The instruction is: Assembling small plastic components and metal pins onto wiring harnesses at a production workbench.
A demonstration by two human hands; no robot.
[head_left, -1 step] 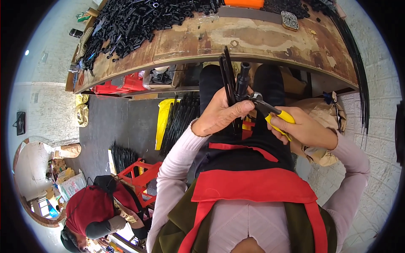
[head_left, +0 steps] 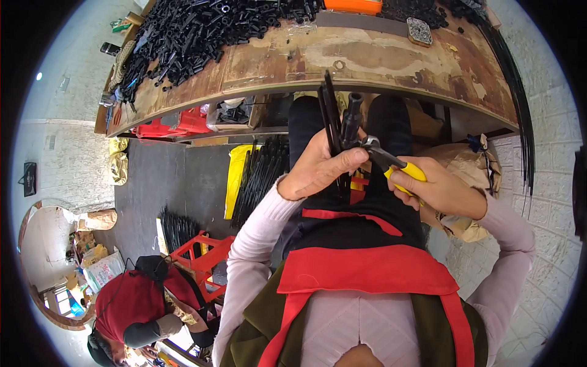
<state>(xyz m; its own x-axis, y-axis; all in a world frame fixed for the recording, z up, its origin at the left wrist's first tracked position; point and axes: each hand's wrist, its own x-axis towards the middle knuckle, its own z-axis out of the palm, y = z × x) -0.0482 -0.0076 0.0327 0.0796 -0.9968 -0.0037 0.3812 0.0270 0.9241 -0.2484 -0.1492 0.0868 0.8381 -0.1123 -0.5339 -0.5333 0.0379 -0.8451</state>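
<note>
From where I stand, I see the left hand closed around a black stepped tube and some thin black rods. They poke up past the fingers, in front of the knees and just this side of the wooden surface. The right hand is wrapped around the yellow handles of the pliers. The metal nose of the pliers is right beside the tube, next to the left thumb. I can't tell if the jaws are biting on anything, because the spot is too small and partly hidden.

To do this well, I think the left hand should hold the tube tight so it can't spin or slip. The rods should stay snug in the hand too, so they don't slide down. That thumb is very near the metal nose, so I'd tuck it back a bit before any big squeeze. The right hand should squeeze slowly and evenly, with the nose sitting straight on its spot. A crooked pinch could slip off and nip the skin. Keeping both elbows close to the body would help everything stay steady.
</note>
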